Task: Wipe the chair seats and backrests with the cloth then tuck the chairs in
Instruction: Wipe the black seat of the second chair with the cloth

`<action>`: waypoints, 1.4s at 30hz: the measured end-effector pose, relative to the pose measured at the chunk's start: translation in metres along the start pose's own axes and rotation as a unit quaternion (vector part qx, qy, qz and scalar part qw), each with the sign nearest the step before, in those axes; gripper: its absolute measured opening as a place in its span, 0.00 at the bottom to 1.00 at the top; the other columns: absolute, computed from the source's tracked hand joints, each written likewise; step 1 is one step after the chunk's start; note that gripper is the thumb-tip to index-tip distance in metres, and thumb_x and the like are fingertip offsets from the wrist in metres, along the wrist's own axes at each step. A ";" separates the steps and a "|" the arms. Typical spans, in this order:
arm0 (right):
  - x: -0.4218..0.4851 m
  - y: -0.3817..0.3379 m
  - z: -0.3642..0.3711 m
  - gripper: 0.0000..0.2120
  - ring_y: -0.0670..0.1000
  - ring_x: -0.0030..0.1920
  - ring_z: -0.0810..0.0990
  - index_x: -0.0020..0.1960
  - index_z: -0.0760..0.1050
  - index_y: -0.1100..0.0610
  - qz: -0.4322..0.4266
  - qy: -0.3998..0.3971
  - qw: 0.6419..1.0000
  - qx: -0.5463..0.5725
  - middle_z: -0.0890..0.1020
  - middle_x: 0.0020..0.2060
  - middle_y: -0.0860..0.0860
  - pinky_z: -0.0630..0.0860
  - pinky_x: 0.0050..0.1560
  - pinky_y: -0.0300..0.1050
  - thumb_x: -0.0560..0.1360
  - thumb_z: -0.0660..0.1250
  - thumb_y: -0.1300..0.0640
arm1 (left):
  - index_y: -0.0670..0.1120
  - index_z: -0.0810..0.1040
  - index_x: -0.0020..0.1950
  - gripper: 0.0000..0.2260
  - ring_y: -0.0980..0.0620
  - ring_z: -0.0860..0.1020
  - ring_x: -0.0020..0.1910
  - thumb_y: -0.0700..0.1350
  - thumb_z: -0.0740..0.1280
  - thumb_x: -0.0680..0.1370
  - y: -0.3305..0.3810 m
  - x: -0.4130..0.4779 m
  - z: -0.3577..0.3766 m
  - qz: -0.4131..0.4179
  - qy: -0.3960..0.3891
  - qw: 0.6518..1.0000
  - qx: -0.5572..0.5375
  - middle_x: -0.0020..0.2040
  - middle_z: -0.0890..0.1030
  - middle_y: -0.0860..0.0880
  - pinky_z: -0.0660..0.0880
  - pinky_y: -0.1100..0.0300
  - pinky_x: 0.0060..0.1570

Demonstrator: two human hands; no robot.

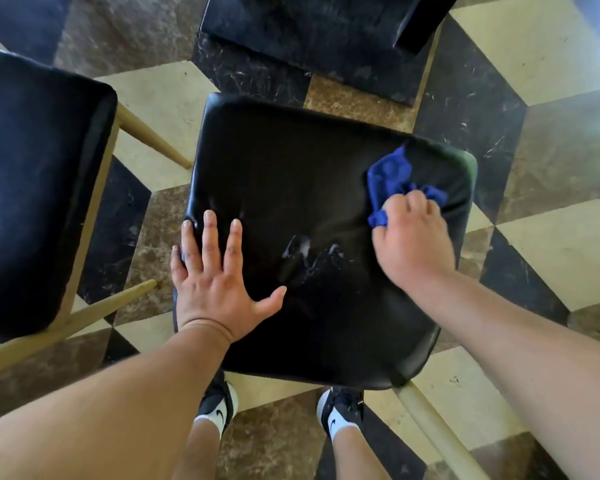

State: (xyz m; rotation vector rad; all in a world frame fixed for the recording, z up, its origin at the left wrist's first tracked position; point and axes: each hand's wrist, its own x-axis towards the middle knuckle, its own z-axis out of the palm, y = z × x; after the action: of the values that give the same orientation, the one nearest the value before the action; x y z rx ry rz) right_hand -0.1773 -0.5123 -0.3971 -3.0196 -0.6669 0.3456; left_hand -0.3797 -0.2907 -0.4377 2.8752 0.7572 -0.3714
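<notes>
Both bare forearms reach down from the bottom edge to a black padded chair seat (302, 188), with two black shoes (219, 407) on the checkered marble floor (551, 258) just under its near edge. From left to right, a second black chair seat (39, 188) on pale wooden legs (70, 323) stands just beside, then the left hand (215, 275) lies flat with fingers spread on the near-left part of the middle seat, a scuffed pale patch (302, 251) marks the seat's centre, and the right hand (413, 237) is closed around a bunched blue cloth (392, 181) pressed onto the far-right corner. Beyond the seat, at the top, sits a dark marble block (312, 39).
</notes>
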 end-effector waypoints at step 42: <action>-0.083 0.079 -0.004 0.04 0.57 0.42 0.72 0.45 0.71 0.53 -0.505 -0.196 0.840 -0.032 0.74 0.41 0.53 0.72 0.43 0.55 0.75 0.63 0.52 | 0.50 0.47 0.86 0.51 0.39 0.39 0.84 0.76 0.58 0.71 0.005 -0.005 -0.008 -0.015 -0.020 1.000 -0.009 0.86 0.39 0.45 0.52 0.31 0.79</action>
State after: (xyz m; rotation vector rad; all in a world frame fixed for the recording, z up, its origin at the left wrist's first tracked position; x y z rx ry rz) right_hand -0.2172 -0.6188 -0.3823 -2.1598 -2.1306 0.8490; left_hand -0.3795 -0.2958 -0.4287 2.8334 0.7940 -0.4209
